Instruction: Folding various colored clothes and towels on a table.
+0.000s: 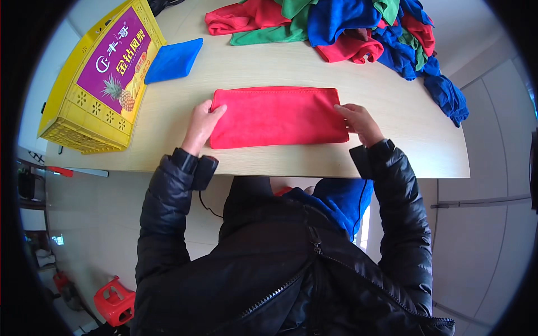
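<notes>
A red towel [280,119], folded into a long rectangle, lies flat on the table in front of me. My left hand [203,124] pinches its left edge, thumb on top and fingers hidden beneath. At the right edge my right hand [360,123] grips the upper corner between thumb and fingers. Beyond my left hand, a blue folded cloth [174,60] rests beside the yellow crate.
A yellow plastic crate [104,130] with a purple pineapple label stands at the table's left. Red, green and blue cloths [342,25] are heaped at the back right. The pale table [426,151] ends close to me. A red stool [116,301] stands on the floor.
</notes>
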Available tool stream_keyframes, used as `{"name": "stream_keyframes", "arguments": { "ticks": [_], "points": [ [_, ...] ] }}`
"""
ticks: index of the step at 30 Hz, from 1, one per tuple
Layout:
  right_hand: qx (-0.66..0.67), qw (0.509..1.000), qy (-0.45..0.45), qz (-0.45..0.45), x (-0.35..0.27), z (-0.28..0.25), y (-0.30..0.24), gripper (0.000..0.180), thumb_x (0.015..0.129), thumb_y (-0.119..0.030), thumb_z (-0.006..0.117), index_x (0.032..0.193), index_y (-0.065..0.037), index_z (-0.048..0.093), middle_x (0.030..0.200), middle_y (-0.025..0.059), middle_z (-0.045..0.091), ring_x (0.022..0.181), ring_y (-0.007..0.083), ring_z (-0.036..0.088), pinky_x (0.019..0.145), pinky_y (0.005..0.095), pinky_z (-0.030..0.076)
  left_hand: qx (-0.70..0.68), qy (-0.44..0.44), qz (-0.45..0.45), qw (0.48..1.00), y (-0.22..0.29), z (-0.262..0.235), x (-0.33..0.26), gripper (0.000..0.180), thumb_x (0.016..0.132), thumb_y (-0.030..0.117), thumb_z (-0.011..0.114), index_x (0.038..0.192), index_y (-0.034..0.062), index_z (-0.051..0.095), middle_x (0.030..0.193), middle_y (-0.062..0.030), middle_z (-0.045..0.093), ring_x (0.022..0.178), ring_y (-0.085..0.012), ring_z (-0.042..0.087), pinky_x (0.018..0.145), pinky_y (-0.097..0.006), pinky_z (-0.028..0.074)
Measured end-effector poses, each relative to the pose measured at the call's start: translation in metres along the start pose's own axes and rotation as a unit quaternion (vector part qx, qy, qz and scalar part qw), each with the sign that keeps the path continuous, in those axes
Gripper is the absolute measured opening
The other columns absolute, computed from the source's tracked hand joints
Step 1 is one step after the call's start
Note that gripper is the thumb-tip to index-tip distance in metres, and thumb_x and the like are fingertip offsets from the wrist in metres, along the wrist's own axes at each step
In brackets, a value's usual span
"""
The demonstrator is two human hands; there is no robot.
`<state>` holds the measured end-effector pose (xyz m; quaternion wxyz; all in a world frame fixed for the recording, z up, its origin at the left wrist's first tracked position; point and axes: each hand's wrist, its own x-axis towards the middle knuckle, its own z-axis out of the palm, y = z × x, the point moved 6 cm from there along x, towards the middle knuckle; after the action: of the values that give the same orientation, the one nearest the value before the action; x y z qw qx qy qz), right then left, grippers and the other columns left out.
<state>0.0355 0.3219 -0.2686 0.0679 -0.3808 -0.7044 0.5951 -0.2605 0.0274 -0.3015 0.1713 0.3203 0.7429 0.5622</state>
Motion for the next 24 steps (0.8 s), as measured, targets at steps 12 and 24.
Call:
{"name": "stream_keyframes", "arguments": {
  "ticks": [12,24],
  "points": [
    [-0.245,0.901,0.302,-0.191,-0.046,0.019,0.027,0.020,0.095,-0.026,0.061,0.094,-0.006,0.064,0.077,0.0234,0.066,0.075,0.0402,0.066,0.064,0.0465,0.051,0.346,0.209,0.055,0.913,0.047,0.016,-0.070,0.023,0.097,0.025,0.060,0.091,0.0035,0.055,0.076,-0.0225,0.064,0.072,-0.0433,0.062,0.060,-0.050,0.048],
    [-0.385,0.828,0.364,-0.183,-0.071,0.030,0.021,0.024,0.096,-0.030,0.058,0.092,-0.007,0.058,0.072,0.0208,0.068,0.070,0.0415,0.067,0.063,0.0502,0.053,0.452,0.192,0.030,0.871,0.055,0.018,-0.082,0.022,0.097,0.029,0.060,0.094,0.0074,0.057,0.072,-0.0192,0.066,0.070,-0.0419,0.064,0.061,-0.052,0.049]
  ]
}}
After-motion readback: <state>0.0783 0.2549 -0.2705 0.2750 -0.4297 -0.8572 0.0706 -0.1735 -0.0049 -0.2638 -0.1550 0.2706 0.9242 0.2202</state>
